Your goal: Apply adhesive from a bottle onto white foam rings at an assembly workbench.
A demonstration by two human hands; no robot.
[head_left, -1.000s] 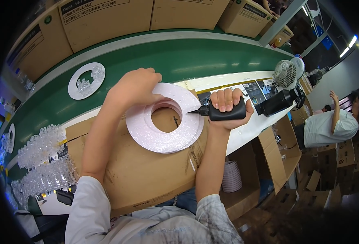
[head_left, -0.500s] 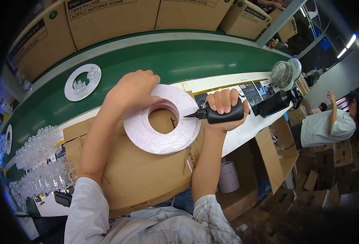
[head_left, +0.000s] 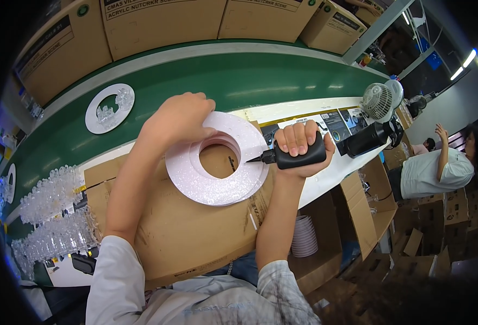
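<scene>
In front of me a stack of flat white rings [head_left: 212, 190] lies on a brown cardboard sheet [head_left: 195, 233], seen through the hole in the rings. My left hand [head_left: 183, 116] grips the stack at its far left, the thumb over the top face near the inner edge and the fingers at the outer rim, partly hidden. A black squeeze bottle [head_left: 307, 154] with a pointed nozzle is wrapped in my right hand [head_left: 298, 142]. Held on its side, the bottle points left, its tip over the right part of the top ring; whether it touches cannot be told.
Clear plastic figures [head_left: 57, 233] stand massed at the left. Another white ring [head_left: 93, 119] bearing clear pieces lies on the green belt [head_left: 195, 76]. Large cartons [head_left: 163, 30] line the back. A small fan [head_left: 377, 102], an open carton [head_left: 358, 214] and a person [head_left: 436, 170] are at the right.
The nozzle tip has shifted slightly down toward me over the ring. My left hand keeps its hold, nearly unmoved. The cartons at the back have slid to the right.
</scene>
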